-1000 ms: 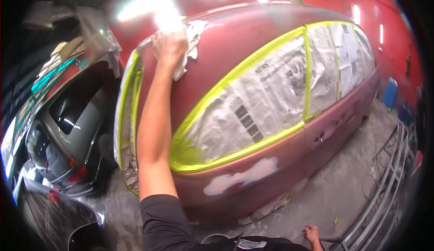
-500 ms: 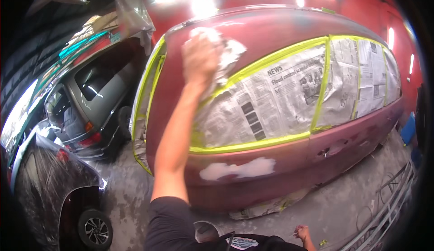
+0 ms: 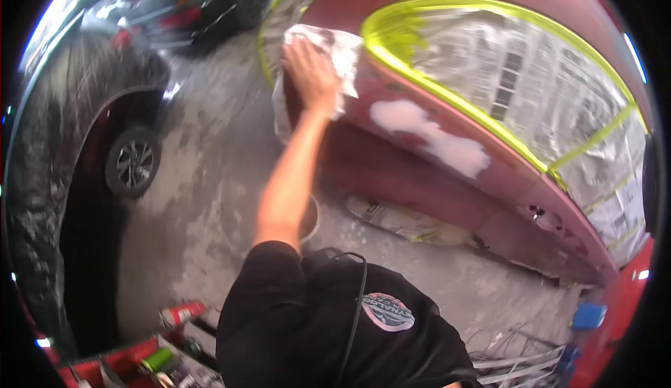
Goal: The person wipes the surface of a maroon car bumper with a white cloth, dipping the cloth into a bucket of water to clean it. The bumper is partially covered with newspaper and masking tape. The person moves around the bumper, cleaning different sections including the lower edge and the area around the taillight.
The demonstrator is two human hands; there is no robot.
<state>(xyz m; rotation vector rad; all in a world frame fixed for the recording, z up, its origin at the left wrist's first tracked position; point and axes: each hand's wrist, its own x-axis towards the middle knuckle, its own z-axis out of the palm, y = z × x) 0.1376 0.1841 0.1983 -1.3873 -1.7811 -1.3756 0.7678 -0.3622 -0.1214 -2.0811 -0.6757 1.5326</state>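
My left hand presses a crumpled white cloth against the rear edge of the dull red vehicle body, by the corner of its masked window. The fingers lie fairly straight over the cloth, which spreads out past them on both sides. Yellow-green masking tape borders the window, and newspaper covers the glass. Below the tape, a pale filler patch shows on the panel. My right hand is out of the picture.
On the left stands a dark car under plastic sheeting, its wheel showing. A round bucket sits partly behind my forearm. Red tool trays are at lower left, metal racks and a blue object at lower right.
My left hand has come down with the cloth from the upper body beside the roof to the edge below the window corner. The view has tilted downward, and my right hand has left it.
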